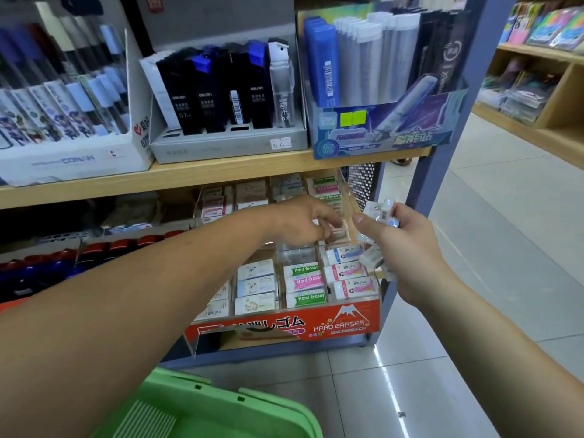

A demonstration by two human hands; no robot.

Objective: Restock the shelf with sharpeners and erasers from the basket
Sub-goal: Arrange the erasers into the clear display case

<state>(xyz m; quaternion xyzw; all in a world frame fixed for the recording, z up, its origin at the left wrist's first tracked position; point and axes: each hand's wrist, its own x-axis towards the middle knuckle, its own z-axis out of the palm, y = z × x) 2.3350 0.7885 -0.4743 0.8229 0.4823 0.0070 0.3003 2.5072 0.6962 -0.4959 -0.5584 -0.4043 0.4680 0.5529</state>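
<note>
Wrapped erasers [377, 216]: small white blocks in clear film, a handful gripped in the right hand [404, 245] just right of the rack [347, 320], some sticking out above the fingers and some below. Stocked erasers [305, 284]: laid flat in rows in the clear tiered rack on the lower level of the shelf [202, 173], with green and pink "Hard Eraser" sleeves, pink-printed white and cartoon prints; the left hand [303, 221] is at an upper compartment, grip unclear. Basket [221, 406]: green plastic, low in front of the shelf.

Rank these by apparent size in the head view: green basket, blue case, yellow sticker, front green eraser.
1. green basket, cropped and nearest the camera
2. blue case
3. yellow sticker and front green eraser, about alike
</note>
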